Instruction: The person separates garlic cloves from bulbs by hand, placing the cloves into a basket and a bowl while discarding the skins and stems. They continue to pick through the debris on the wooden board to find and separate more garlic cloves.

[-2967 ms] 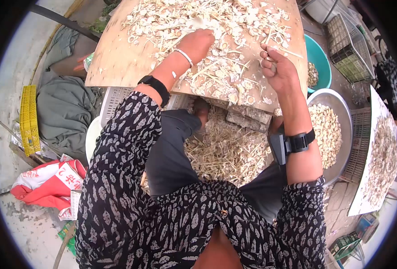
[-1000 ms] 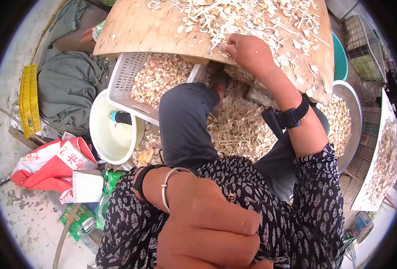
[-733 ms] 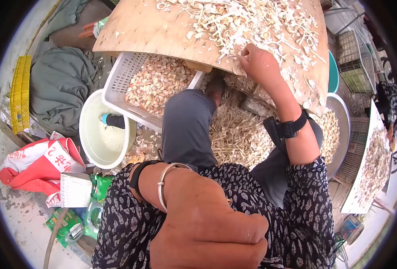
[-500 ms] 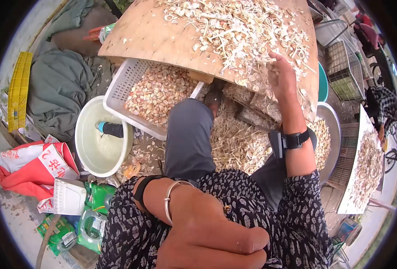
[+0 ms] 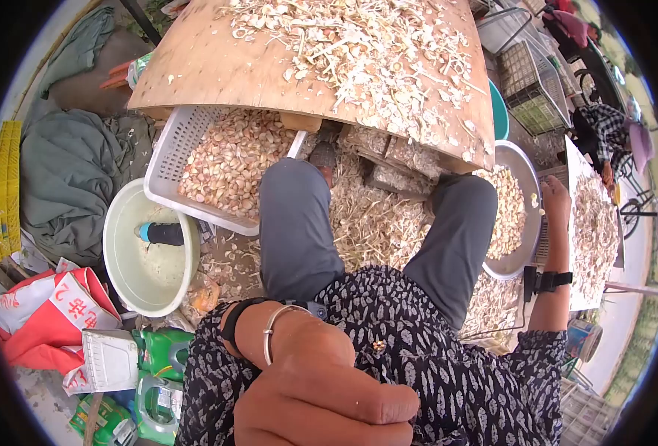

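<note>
My left hand, with a silver bangle at the wrist, is close to the camera in front of my patterned shirt. Its fingers are curled closed, and whatever they may hold is hidden. Out to the right, my right hand is beside the rim of a metal basin of pale peeled garlic cloves. Its fingers look loosely apart, and small pale pieces show just left of them. A wooden board in front of me carries a heap of garlic skins and stems.
A white plastic crate of unpeeled cloves sits under the board's left side. Left of it is a tub of water with a bottle. Peelings cover the ground between my knees. At far right, another person is beside a white board.
My right hand has moved from the heap on the board out to the right, beside the metal basin. My left hand stays curled. The view has shifted somewhat.
</note>
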A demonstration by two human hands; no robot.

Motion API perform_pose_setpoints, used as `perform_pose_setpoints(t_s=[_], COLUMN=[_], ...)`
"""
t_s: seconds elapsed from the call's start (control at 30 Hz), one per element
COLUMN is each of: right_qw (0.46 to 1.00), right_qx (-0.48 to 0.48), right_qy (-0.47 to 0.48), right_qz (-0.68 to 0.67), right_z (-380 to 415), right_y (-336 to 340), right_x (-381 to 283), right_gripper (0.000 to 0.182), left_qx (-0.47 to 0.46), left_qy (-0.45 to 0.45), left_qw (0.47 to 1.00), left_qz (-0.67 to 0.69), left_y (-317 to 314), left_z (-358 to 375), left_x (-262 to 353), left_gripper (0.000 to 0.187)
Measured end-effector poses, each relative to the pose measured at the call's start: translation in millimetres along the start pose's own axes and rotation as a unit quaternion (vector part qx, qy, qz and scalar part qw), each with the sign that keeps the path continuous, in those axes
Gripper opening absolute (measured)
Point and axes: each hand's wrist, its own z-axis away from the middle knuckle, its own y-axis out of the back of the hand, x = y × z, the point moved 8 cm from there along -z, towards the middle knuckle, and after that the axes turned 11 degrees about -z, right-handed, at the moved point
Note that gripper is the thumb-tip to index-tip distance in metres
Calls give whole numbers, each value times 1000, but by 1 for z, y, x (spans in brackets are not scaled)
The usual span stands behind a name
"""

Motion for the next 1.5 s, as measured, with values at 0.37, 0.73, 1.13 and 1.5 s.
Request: perform_pose_setpoints(t_s=[0.37,0.73,1.13,1.5], right_qw=[741,775,549,714], right_qx=[33,-25,-302,5], right_qy=[575,392,395,408], right_qz=[-347,-495,-672,-569], right_z=[96,61,246,123], right_y=[18,25,69,48], right_x=[-470,-373,-467,-499], right_gripper=[29,24,16,16], left_qx=[-81,-33,-118,-144], left_qy=[112,462,485,362], left_qw=[990,882,781,748], left_qz=[19,-81,-375,-537], left_y=[-10,71,134,212], left_z=[-1,60,94,61], left_x=[-42,-165,-144,-217], left_gripper=[32,32,38,19])
